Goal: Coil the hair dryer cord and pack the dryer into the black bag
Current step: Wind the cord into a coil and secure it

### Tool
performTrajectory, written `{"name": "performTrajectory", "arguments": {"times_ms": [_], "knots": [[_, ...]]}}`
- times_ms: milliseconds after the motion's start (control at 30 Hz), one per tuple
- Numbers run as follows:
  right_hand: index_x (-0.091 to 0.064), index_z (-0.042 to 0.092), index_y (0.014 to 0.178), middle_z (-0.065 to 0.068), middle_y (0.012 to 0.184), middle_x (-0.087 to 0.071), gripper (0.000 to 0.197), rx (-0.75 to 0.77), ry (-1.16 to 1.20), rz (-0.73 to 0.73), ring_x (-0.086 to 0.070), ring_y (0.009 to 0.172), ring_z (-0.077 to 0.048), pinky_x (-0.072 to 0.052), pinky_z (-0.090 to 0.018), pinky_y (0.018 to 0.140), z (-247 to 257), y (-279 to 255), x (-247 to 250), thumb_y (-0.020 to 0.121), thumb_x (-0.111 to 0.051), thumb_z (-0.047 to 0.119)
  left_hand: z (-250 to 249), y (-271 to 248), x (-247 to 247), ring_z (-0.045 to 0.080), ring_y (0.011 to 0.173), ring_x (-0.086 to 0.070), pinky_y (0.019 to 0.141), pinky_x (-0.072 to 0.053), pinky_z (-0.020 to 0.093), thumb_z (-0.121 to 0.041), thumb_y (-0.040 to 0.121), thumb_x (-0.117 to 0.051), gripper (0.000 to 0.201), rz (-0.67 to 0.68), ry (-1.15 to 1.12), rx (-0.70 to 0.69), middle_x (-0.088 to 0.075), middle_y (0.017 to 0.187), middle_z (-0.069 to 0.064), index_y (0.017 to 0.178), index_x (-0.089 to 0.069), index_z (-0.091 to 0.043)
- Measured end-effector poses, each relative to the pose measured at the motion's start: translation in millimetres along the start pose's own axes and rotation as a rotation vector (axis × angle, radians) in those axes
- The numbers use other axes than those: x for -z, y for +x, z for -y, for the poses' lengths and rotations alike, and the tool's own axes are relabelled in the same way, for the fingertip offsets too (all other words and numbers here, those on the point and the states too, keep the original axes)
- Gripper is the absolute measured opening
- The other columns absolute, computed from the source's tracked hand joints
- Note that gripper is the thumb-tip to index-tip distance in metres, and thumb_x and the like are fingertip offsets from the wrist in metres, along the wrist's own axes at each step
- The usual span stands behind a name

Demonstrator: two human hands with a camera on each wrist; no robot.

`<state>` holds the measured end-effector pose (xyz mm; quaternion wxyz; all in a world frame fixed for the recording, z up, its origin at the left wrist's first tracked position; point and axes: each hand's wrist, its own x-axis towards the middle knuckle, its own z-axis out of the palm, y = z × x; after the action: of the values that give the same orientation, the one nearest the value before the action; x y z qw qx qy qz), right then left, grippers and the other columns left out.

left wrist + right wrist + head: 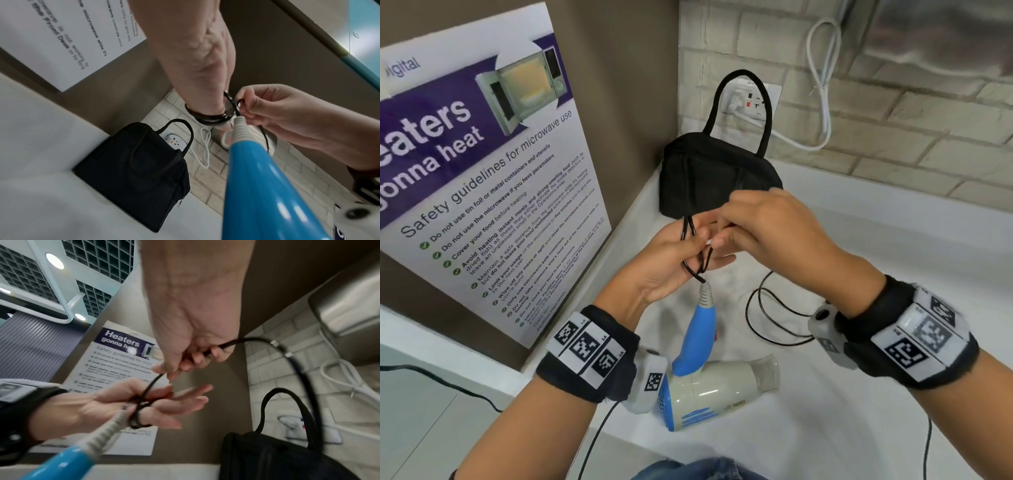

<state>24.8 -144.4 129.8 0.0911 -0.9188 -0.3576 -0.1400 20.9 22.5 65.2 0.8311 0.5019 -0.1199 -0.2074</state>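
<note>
The cream and blue hair dryer (715, 390) lies on the white counter (876, 246) between my wrists, its blue handle (257, 186) pointing up toward my hands. My left hand (688, 253) is palm up, with black cord (209, 120) looped around its fingers and the thumb pressing on the loops. Just right of it, my right hand (729, 222) pinches the cord (298, 369), which arcs away from its fingers. Loose cord (760, 318) curls on the counter under my right wrist. The black bag (715, 178) stands in the corner behind my hands, its handle upright.
A microwave safety poster (482, 171) covers the left wall. Behind the bag is a wall socket (753, 99) with a white cable (822, 85) looping up the brick wall. A metallic appliance (945, 34) hangs at the top right. Thin black wires trail from my wrist cameras.
</note>
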Motion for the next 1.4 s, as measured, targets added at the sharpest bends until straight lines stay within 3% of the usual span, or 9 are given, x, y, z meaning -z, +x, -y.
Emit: {"name": "performTrajectory", "arguments": {"times_ms": [233, 400, 533, 633, 700, 767, 867, 1100, 1400], "knots": [[-0.067, 0.012, 0.078, -0.005, 0.080, -0.056, 0.016, -0.146, 0.420, -0.128, -0.051, 0.069, -0.011, -0.039, -0.019, 0.067, -27, 32, -2, 0.079, -0.069, 0.028, 1, -14, -6, 0.043, 0.117, -0.054, 0.103, -0.043, 0.048, -0.011, 0.094, -0.040, 0.038, 0.205, -0.125, 0.127, -0.056, 0.130, 0.021, 0.130, -0.048, -0.003], [-0.063, 0.026, 0.071, -0.007, 0.082, -0.061, 0.016, -0.268, 0.619, -0.003, -0.055, 0.074, -0.011, -0.043, -0.019, 0.073, -28, 34, -34, 0.086, -0.063, 0.021, 3, -17, -15, 0.036, 0.109, -0.062, 0.100, -0.045, 0.047, -0.023, 0.093, -0.032, 0.042, 0.293, -0.205, 0.092, -0.063, 0.123, 0.015, 0.123, -0.056, -0.007], [-0.058, 0.015, 0.065, 0.001, 0.071, -0.058, 0.024, -0.341, 0.746, 0.130, -0.052, 0.067, -0.001, -0.042, -0.014, 0.067, -16, 17, -52, 0.088, -0.053, 0.009, -1, -17, -13, 0.034, 0.105, -0.065, 0.093, -0.051, 0.044, -0.011, 0.093, -0.034, 0.037, 0.243, -0.244, 0.025, -0.065, 0.121, 0.013, 0.122, -0.056, -0.003], [-0.064, 0.017, 0.090, 0.003, 0.095, -0.059, 0.032, -0.388, 0.852, 0.264, -0.058, 0.080, 0.009, -0.040, -0.005, 0.076, -1, -3, -52, 0.088, -0.049, -0.010, 0, -14, -13, 0.032, 0.110, -0.063, 0.091, -0.053, 0.042, -0.005, 0.094, -0.033, 0.036, 0.191, -0.260, -0.008, -0.062, 0.126, 0.013, 0.127, -0.050, -0.001], [-0.062, -0.006, 0.110, -0.018, 0.120, -0.058, 0.026, -0.448, 0.784, 0.259, -0.058, 0.106, -0.017, -0.034, 0.002, 0.079, 2, -11, -61, 0.089, -0.048, -0.010, 1, -10, -13, 0.032, 0.118, -0.057, 0.090, -0.053, 0.042, -0.002, 0.096, -0.031, 0.039, 0.140, -0.273, -0.032, -0.055, 0.134, 0.014, 0.132, -0.043, 0.001], [-0.062, -0.002, 0.113, -0.025, 0.122, -0.059, 0.026, -0.492, 0.740, 0.293, -0.053, 0.113, -0.035, -0.041, -0.006, 0.087, 5, -10, -74, 0.093, -0.046, 0.002, 3, -5, -11, 0.030, 0.123, -0.053, 0.091, -0.053, 0.041, 0.001, 0.096, -0.028, 0.042, 0.074, -0.276, -0.050, -0.050, 0.139, 0.017, 0.137, -0.038, 0.002], [-0.063, 0.009, 0.098, -0.012, 0.095, -0.066, 0.024, -0.427, 0.593, 0.325, -0.060, 0.085, -0.024, -0.052, -0.040, 0.077, 11, -14, -80, 0.098, -0.042, 0.020, 6, 0, -6, 0.029, 0.124, -0.053, 0.095, -0.051, 0.043, 0.007, 0.094, -0.024, 0.045, -0.031, -0.294, -0.062, -0.048, 0.140, 0.019, 0.138, -0.036, 0.003], [-0.061, 0.024, 0.104, 0.007, 0.087, -0.062, 0.026, -0.267, 0.334, 0.339, -0.056, 0.080, -0.016, -0.045, -0.032, 0.066, 13, -32, -67, 0.099, -0.037, 0.034, 9, 7, 1, 0.029, 0.121, -0.056, 0.099, -0.047, 0.046, 0.003, 0.097, -0.031, 0.042, -0.249, -0.304, -0.068, -0.051, 0.138, 0.015, 0.137, -0.039, -0.003], [-0.061, 0.021, 0.100, 0.002, 0.090, -0.067, 0.031, -0.197, 0.207, 0.323, -0.060, 0.082, -0.020, -0.045, -0.034, 0.067, 17, -43, -42, 0.098, -0.036, 0.037, 11, 10, 7, 0.030, 0.116, -0.059, 0.106, -0.039, 0.049, 0.001, 0.097, -0.035, 0.038, -0.387, -0.139, -0.054, -0.055, 0.135, 0.010, 0.134, -0.041, -0.008]]}}
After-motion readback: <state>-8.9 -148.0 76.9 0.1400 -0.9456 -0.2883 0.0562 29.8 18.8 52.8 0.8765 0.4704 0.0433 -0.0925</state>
